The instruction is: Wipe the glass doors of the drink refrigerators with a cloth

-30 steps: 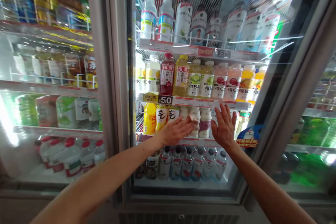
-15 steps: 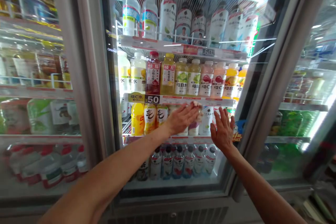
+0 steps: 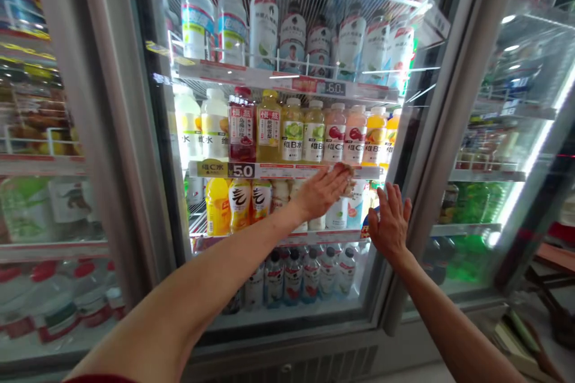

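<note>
My left hand (image 3: 320, 194) reaches across to the glass door (image 3: 251, 317) of a drinks cooler, fingers stretched and pressed together. Under its fingertips is a small, crumpled, patterned cloth (image 3: 349, 175), mostly hidden by the hand. The cloth appears to lie against the glass, in front of a shelf edge with price strips (image 3: 296, 171). To the right, my right hand (image 3: 390, 221) is raised with its fingers apart, holding nothing. It is near the door's right frame (image 3: 442, 131); I cannot tell whether it touches the glass.
Behind the glass, shelves hold rows of bottles, among them a dark red drink bottle (image 3: 242, 125) and yellow bottles (image 3: 218, 206). More cooler doors with drinks flank this one, with red-capped bottles (image 3: 45, 299) at lower left. Stacked items (image 3: 516, 341) lie at lower right.
The view has turned slightly right, so the cooler sits further left. Both hands have shifted to the right relative to the door, and the cloth has moved along with my left hand.
</note>
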